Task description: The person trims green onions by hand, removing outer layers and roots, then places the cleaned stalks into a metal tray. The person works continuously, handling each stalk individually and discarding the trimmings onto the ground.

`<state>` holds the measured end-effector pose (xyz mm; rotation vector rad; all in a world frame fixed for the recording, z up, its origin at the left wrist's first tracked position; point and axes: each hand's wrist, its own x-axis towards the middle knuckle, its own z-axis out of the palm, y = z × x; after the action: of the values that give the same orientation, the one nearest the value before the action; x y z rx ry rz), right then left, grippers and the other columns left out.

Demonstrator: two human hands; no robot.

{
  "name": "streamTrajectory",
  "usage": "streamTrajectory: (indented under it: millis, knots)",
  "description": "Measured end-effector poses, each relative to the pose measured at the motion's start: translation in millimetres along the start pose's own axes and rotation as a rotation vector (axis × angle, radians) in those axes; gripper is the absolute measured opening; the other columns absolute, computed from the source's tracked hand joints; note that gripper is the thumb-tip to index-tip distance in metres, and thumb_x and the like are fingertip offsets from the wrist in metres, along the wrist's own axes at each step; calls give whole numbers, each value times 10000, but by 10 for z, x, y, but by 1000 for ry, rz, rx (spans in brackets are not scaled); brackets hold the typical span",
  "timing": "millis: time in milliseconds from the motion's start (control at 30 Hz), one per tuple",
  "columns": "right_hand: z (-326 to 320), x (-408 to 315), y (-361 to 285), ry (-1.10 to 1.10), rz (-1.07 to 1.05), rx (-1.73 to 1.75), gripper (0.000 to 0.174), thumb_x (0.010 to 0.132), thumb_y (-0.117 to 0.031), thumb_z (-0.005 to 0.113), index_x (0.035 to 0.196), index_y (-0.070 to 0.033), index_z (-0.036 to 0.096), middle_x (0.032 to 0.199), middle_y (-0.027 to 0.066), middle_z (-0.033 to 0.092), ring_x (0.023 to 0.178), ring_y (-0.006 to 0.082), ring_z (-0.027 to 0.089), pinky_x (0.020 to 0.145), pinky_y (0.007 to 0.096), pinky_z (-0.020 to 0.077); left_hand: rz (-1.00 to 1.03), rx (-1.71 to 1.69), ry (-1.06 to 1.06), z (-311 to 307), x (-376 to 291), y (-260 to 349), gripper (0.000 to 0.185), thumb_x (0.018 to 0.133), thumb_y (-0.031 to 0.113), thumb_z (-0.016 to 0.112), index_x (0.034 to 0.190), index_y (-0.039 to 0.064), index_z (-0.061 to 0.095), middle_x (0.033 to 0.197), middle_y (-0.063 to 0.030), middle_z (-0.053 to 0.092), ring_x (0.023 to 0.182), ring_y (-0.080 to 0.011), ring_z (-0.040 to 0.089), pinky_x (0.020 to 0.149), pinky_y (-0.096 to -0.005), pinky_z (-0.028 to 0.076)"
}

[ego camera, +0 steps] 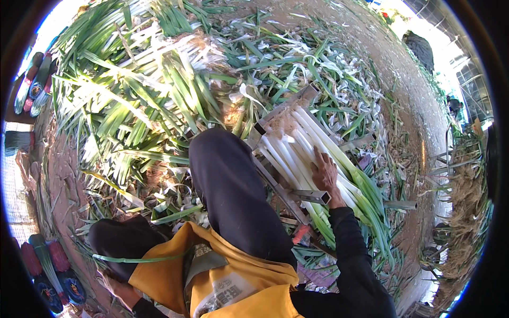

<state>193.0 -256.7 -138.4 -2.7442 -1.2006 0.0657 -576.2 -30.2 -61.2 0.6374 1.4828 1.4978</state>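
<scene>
My right hand (326, 173) rests on a row of trimmed long green onions (296, 155), touching the white shanks with its fingers spread. The onions lie side by side in a metal frame (274, 190) to the right of my knee. Their rooted ends meet the frame's far crosspiece (286, 107), and their green leaves hang out toward me. Low at the left, my left hand (119, 288) is beside my bent leg, its fingers partly hidden. Whether it grips anything is unclear. One green leaf (139, 260) lies across my yellow apron (238, 258).
A large heap of untrimmed onions (131, 87) spreads ahead and left. Stripped leaves and peelings (318, 63) cover the ground beyond the frame. Bundles of coloured ties (51, 266) lie at the left edge. A cart stacked with rooted onions (465, 210) stands at far right.
</scene>
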Motion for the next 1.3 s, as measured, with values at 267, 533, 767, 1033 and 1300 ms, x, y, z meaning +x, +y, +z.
streamTrajectory:
  millis: [267,533,767,1033,1300]
  knots:
    - [-129,-71,-250,165,-138,181,594,803,0,708,1385,-73,610,1269,179,622,1155,401,607,957,504,509,6,95,55,442,70,-24,547,1085,471,514,1248,-28,667,1180,-118,715,1061,-267,688,914,-411,548]
    - [-212,-127,-116,-89,-158,338,618,792,41,710,1383,-86,585,1237,216,640,1205,444,603,998,500,508,-5,140,51,448,183,-39,543,1067,476,531,1203,-29,679,1139,-133,723,1028,-291,696,891,-428,552]
    - [-46,625,-201,-65,-91,295,746,826,2,693,1531,-83,467,1637,285,315,1165,504,618,997,537,524,-2,177,55,530,240,-98,541,1052,479,546,1163,-31,690,1103,-146,729,998,-312,703,870,-443,556]
    - [98,647,-446,263,-312,340,601,836,24,657,1428,-12,563,1362,266,600,1199,489,599,1019,528,513,-11,209,89,387,283,-121,540,1035,483,562,1117,-32,702,1061,-160,736,964,-336,711,846,-460,561]
    - [71,635,-486,118,-337,471,636,796,102,627,1419,-27,613,1338,216,659,1223,443,605,1068,498,494,-54,193,195,220,109,-326,540,1017,487,579,1072,-33,714,1020,-175,744,931,-359,720,822,-477,565]
